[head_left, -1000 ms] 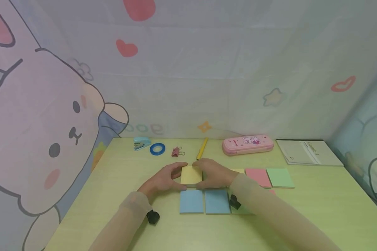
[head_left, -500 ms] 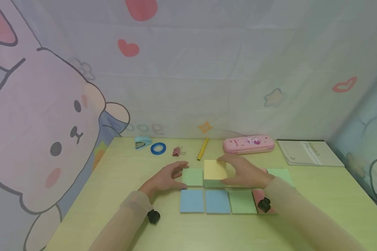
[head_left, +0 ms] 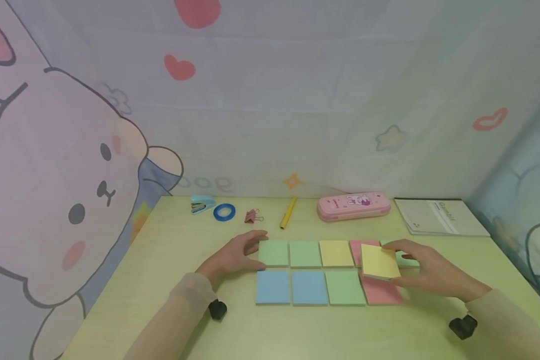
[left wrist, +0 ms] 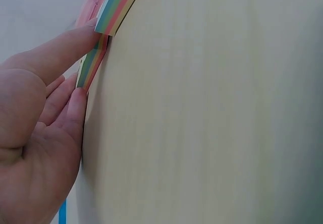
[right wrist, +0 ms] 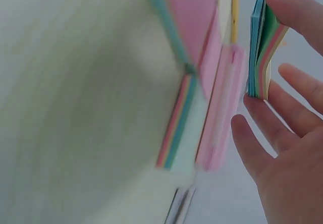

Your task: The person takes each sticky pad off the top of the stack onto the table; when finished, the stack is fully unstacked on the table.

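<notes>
Right hand (head_left: pixel 432 272) pinches a yellow-topped sticky-note pad (head_left: pixel 380 261), tilted above the pink pads. Left hand (head_left: pixel 234 255), fingers relaxed, steadies the green pad (head_left: pixel 273 252). Lower it flat, edges aligned.

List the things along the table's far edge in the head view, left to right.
Stapler → tape roll → binder clip → yellow pen → pink pencil case → booklet.
</notes>
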